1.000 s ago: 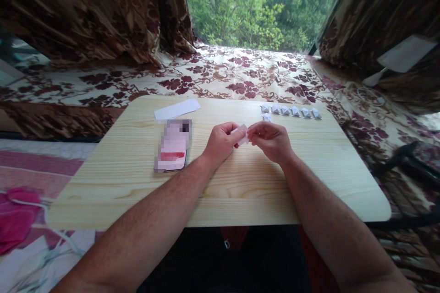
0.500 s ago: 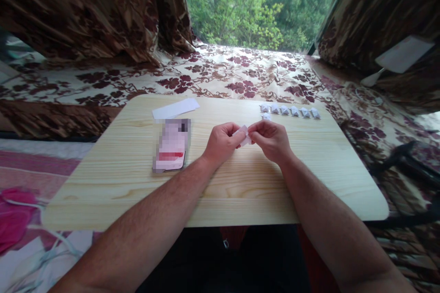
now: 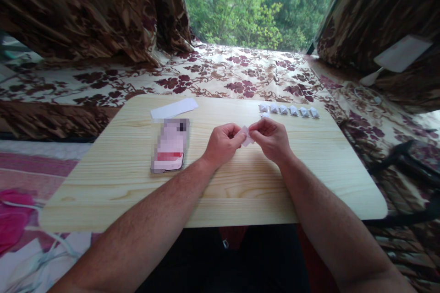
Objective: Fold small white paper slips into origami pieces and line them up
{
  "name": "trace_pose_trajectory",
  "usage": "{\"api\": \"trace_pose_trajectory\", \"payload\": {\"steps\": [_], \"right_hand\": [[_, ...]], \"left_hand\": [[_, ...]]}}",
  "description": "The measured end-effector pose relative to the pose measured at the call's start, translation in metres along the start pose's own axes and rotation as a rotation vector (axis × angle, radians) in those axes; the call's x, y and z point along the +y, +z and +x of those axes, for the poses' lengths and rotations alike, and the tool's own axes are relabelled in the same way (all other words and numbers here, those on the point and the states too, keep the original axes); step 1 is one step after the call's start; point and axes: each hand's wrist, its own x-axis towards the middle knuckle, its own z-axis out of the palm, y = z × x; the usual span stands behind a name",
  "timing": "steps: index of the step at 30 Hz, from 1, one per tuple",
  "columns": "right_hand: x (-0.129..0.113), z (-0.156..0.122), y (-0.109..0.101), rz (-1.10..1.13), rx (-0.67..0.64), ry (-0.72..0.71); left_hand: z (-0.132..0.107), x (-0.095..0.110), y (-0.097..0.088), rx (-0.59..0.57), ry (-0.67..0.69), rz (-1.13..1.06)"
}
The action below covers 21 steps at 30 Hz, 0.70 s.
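A small piece of folded white paper (image 3: 247,138) is pinched between both hands above the middle of the table. My left hand (image 3: 225,142) is closed on its left side, thumb on top. My right hand (image 3: 270,137) grips the opposite side with thumb and forefinger. Fingers cover much of the paper, so its exact shape is hard to make out. Beyond my right hand, several small folded white paper pieces (image 3: 283,110) stand in a row, with another folded piece (image 3: 264,115) in front, partly hidden by the hand.
White paper strips (image 3: 174,108) lie at the table's back left. A phone (image 3: 170,145), partly blurred out, rests in front of them. The pale wooden table (image 3: 120,192) ends before a patterned cloth ledge (image 3: 240,73). A white lamp (image 3: 402,53) stands at right.
Both hands keep hold of the paper at nearly the same spot. The paper's visible part is turned slightly between the fingers. The whole view has shifted a little.
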Motion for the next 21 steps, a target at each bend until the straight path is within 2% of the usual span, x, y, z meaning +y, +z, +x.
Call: {"api": "trace_pose_trajectory", "payload": {"steps": [7,13,21], "right_hand": [[-0.0004,0.0005,0.0012,0.016,0.013,-0.022],[0.0007,-0.0002,0.0008,0.019,0.013,-0.022],[-0.0025,-0.0007,0.001,-0.013,0.002,-0.003]], "left_hand": [[-0.001,0.0005,0.0012,0.005,0.011,-0.007],[-0.0028,-0.0029,0.002,0.028,0.062,0.071],[-0.0028,-0.0009,0.0019,0.04,0.054,0.091]]}}
